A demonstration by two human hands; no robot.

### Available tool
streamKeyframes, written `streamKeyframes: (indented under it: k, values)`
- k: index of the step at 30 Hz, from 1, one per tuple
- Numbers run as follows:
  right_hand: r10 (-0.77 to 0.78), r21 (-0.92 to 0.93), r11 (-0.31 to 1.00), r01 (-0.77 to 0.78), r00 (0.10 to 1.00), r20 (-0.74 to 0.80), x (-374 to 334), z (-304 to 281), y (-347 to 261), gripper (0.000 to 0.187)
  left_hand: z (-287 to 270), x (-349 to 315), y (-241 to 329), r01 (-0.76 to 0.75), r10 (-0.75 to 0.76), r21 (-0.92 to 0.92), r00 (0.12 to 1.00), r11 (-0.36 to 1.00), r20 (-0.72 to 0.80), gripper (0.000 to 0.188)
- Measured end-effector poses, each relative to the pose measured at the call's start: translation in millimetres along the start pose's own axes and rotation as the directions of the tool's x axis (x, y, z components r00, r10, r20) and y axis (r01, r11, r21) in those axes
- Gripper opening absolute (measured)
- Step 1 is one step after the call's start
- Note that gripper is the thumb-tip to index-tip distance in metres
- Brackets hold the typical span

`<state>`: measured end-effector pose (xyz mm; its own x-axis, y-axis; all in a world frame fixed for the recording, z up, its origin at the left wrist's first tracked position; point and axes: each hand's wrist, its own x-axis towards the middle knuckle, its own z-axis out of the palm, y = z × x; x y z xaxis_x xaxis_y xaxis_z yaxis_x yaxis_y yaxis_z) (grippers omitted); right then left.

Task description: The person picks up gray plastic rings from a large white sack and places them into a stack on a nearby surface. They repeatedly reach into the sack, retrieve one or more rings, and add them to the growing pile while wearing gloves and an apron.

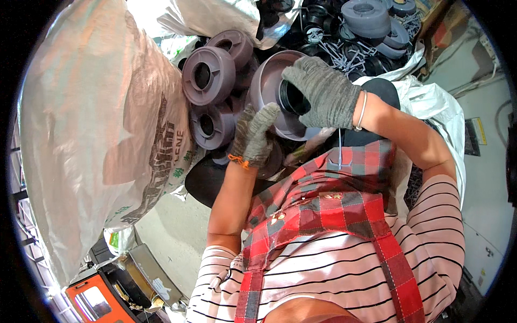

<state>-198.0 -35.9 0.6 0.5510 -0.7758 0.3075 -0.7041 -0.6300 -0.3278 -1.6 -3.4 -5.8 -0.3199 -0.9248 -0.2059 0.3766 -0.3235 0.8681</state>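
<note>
My left hand (254, 133), in a grey knit glove with an orange cuff edge, is closed on the near left rim of a large mauve-grey plastic cup (265, 75). The cup's wide mouth is turned toward me. My right hand (324, 89), also gloved, curls its fingers round a black ribbed plastic ring (292, 98) at the cup's mouth. How far the ring sits inside the cup is partly hidden by that hand. A thin grey plastic piece with a stem (340, 161) hangs over my checked apron, below the right wrist.
Mauve-grey round parts with hollow hubs (207, 76) are stacked beyond my left hand. A tall white woven sack (97, 134) bulges at the left. At the far right lie grey rings (366, 19), black rings and thin grey stemmed pieces (350, 56). An orange-framed box (97, 299) stands at lower left.
</note>
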Motion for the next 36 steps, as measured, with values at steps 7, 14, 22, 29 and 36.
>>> streamKeyframes:
  k: [7, 14, 22, 29, 36]
  values:
    - [0.199, 0.261, 0.950, -0.170, 0.976, -0.089, 2, 13, 6, 0.077, 8, -1, 0, -0.025, 0.027, 0.294, 1.000, 0.955, -0.002, 0.054]
    - [0.308, 0.639, 0.734, -0.230, 0.951, -0.012, 4, 23, 18, 0.065, -5, 3, -12, -0.193, 0.120, 0.671, 0.981, 0.716, 0.153, 0.105]
    - [0.118, 0.482, 0.863, -0.152, 0.988, 0.100, 34, 28, 70, 0.034, -21, 16, 21, -0.480, 0.533, 0.871, 0.713, -0.105, 0.456, 0.089]
    - [0.275, -0.606, 0.684, -0.406, 0.913, -0.301, 36, -2, 247, 0.043, -18, 55, 53, -0.423, 0.591, 0.901, 0.704, -0.094, 0.393, 0.074]
    - [0.498, -0.183, 0.753, -0.632, 0.729, -0.469, 40, -24, 187, 0.048, -3, 64, 2, -0.220, 0.224, 0.091, 0.974, 0.971, -0.037, 0.056]
